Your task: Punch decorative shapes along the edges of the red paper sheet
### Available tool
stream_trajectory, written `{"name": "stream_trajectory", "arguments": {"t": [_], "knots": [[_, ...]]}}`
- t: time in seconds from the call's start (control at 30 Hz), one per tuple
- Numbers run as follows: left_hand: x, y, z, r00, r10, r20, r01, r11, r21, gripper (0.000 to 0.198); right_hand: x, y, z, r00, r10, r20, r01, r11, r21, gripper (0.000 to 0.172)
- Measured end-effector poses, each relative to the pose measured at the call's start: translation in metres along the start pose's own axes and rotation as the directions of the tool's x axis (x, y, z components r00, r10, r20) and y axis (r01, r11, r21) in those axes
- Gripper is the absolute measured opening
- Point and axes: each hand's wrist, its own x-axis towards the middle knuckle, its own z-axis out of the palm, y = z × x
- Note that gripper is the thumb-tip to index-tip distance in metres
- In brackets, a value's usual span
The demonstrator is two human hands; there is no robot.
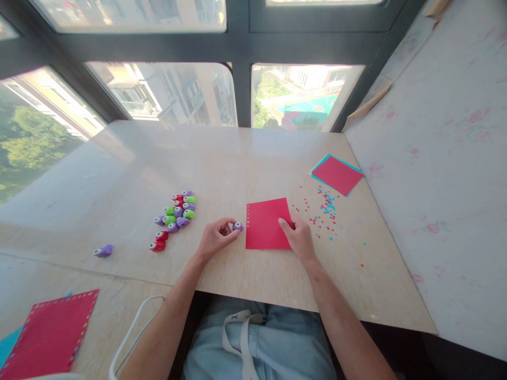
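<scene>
A red square of paper (pixel 266 224) lies flat on the beige table (pixel 222 163), with a column of small punched holes along its left edge. My left hand (pixel 216 238) is closed on a small purple paper punch (pixel 237 226), held right at that left edge. My right hand (pixel 300 237) rests on the sheet's right side, fingers pressing it down onto the table.
A cluster of several purple, green and red punches (pixel 176 216) lies left of my hands, and a lone purple punch (pixel 103 250) sits further left. Red and blue paper confetti (pixel 322 211) is scattered right. Red-on-blue sheets (pixel 337 175) lie far right; a punched red sheet (pixel 49 332) lies near left.
</scene>
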Motion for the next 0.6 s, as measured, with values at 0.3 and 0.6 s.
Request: {"name": "stream_trajectory", "arguments": {"t": [0.3,0.6], "knots": [[-0.014,-0.005,-0.003,0.973,-0.167,-0.157,0.101,0.927,-0.361,0.03,-0.001,-0.002,0.001,1.0,-0.005,0.007,0.006,1.0,-0.012,0.031],[-0.028,0.001,0.001,0.935,-0.237,-0.266,0.107,0.9,-0.423,0.03,-0.002,-0.004,-0.003,0.998,0.033,0.059,-0.041,0.988,0.148,0.031]]}}
